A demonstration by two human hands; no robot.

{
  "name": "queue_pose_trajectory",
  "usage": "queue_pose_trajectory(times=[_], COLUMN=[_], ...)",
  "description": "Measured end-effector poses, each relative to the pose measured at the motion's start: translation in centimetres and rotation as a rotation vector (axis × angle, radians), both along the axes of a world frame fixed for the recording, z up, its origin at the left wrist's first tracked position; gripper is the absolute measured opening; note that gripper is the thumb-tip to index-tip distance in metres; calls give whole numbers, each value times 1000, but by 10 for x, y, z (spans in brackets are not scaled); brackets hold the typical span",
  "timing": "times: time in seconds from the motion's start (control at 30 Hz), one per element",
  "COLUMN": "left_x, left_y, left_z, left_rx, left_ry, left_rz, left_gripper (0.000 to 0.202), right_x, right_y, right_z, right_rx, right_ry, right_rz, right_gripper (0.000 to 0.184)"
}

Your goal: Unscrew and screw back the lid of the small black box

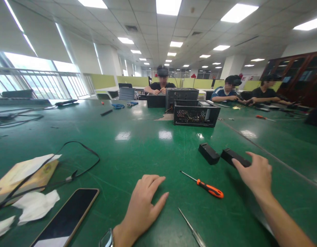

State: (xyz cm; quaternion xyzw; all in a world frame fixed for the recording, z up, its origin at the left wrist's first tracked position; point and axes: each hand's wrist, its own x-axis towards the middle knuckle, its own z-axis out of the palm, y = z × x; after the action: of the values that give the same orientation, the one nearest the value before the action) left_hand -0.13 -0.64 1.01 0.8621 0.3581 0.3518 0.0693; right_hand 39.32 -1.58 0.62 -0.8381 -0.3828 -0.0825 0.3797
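My right hand (257,171) holds the near end of a black oblong box (234,157) between thumb and fingers, at the right. Its exact kind does not show. Just left of it lies a similar black box (209,153) on the green table. My left hand (148,199) rests low in the middle, palm down, thumb apart from the fingers and nothing in it. Between the hands lies a screwdriver (210,188) with an orange and black handle, its tip pointing up and left. Nearer to me, a thin metal tool (190,226) is cut off by the bottom edge.
A phone (68,219), crumpled tissue (37,206), a yellowish packet (45,175) and a black cable (94,152) lie at the left. Farther back stand an open black computer case (196,115) and blue-handled scissors (118,106). Several people sit around the table (138,151).
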Motion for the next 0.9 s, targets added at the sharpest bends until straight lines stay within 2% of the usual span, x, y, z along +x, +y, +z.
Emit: queue_pose_trajectory(times=[0.13, 0.2, 0.27, 0.33, 0.4, 0.47, 0.5, 0.53, 0.63, 0.7, 0.8, 0.83, 0.9], left_x=[1, 1, 2, 2, 2, 2, 2, 1, 1, 1, 1, 2, 3], left_y=[0, 0, 0, 0, 0, 0, 0, 1, 3, 5, 6, 7, 6], left_z=[-1, -2, -2, -3, -4, -6, -7, -7, -8, -7, -6, -5, -4], left_rx=[-8, -11, -16, -23, -33, -47, -57, -70, -113, -138, -168, -178, -198], left_ry=[0, -3, -5, -7, -8, -10, -6, 1, 32, 37, 9, -2, -17], left_rz=[-12, -15, -11, -4, 5, 22, 29, 33, 18, 10, 12, 11, 0], left_gripper=[33, 33, 35, 38, 45, 55, 60, 63, 57, 44, 36, 36, 36], right_x=[34, 33, 16, -15, -57, -100, -119, -136, -159, -153, -119, -105, -77], right_y=[-5, -5, -5, -7, -10, -13, -15, -16, -17, -19, -22, -23, -25], right_z=[-6, -4, 3, 12, 18, 20, 19, 18, 16, 17, 18, 18, 17], right_rx=[1, 53, 119, 140, 93, 5, -82, -151, -231, -256, -322, -351, -408], right_ry=[99, 136, 154, 184, 221, 227, 178, 127, 58, 34, 18, 40, 119], right_rz=[-89, -92, -31, 144, 408, 676, 864, 961, 1029, 1037, 1035, 1011, 950], right_gripper=[65, 67, 76, 78, 70, 55, 50, 47, 51, 64, 73, 67, 38])
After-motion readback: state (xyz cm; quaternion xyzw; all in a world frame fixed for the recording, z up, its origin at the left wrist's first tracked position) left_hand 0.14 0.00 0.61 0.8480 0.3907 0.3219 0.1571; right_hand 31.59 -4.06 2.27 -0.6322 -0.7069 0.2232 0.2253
